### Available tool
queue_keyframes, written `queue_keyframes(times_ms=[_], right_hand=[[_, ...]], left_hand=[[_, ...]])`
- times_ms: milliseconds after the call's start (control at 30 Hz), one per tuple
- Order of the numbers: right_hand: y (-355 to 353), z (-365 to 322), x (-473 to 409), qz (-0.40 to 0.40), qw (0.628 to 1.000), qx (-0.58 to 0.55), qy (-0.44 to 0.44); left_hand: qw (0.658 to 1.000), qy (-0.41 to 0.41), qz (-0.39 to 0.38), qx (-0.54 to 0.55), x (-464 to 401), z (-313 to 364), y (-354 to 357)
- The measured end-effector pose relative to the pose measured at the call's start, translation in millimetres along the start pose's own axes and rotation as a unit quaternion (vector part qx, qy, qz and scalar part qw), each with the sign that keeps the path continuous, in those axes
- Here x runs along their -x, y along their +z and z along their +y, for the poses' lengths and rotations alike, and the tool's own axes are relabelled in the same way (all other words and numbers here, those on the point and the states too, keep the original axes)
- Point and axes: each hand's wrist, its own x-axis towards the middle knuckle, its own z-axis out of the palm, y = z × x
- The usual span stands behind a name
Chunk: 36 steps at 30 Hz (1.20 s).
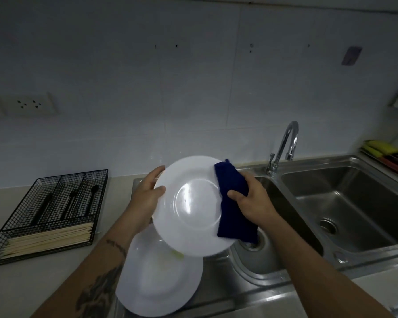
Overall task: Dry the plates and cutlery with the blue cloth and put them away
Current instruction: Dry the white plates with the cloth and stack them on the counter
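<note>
A white plate (189,207) is held tilted up over the sink's drainboard, its face toward me. My left hand (147,198) grips its left rim, thumb on the front. My right hand (251,200) presses a folded dark blue cloth (234,203) against the plate's right edge. Below them a second white plate (156,276) lies flat on the drainboard with a small greenish smear near its top. Black-handled cutlery (71,203) lies in a black wire tray (14,226) on the counter to the left.
The tray's front compartment holds several pale chopsticks (48,237). A steel double sink (345,203) with a curved tap (285,145) fills the right side. Coloured items (381,152) lie at the far right. A wall socket (30,104) sits on the left.
</note>
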Motion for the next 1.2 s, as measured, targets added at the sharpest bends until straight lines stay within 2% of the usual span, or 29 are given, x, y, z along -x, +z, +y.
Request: queue_keyframes(times_ms=[100,200,367,500,600,733,833,933,1000,1100,1200], right_hand=[[-5,-5,-3,-0.019,0.999,0.03,-0.016],[-6,-6,-3,-0.023,0.999,0.013,-0.02],[-5,0,2,-0.08,0.996,-0.026,0.008],[1,6,4,-0.088,0.996,-0.002,0.024],[4,-7,-2,-0.074,0.997,0.037,-0.003],[1,-27,-10,-0.103,0.987,0.101,-0.066],[9,-31,-7,-0.045,0.989,0.099,-0.104],[21,-32,1,0.045,0.978,0.124,-0.159],[29,-33,7,0.09,0.967,0.138,-0.196],[40,-29,15,0.116,0.952,0.159,-0.235],[48,-19,20,0.116,0.945,0.154,-0.263]], left_hand=[[0.996,0.033,-0.036,-0.079,-4,5,-4],[0.997,0.05,-0.026,-0.055,-3,3,-3],[0.998,0.061,0.007,-0.031,-3,-9,-10],[0.996,0.055,0.004,-0.068,-2,-15,-17],[0.991,0.072,-0.032,-0.108,2,-12,-14],[0.986,0.079,-0.045,-0.138,0,-8,-12],[0.979,0.114,0.014,-0.169,-4,-5,-9],[0.943,0.164,0.058,-0.284,-6,-6,4],[0.945,0.092,0.068,-0.305,-8,-6,18],[0.987,-0.028,0.034,-0.153,-11,2,34],[0.997,-0.052,0.032,0.047,-21,10,40]])
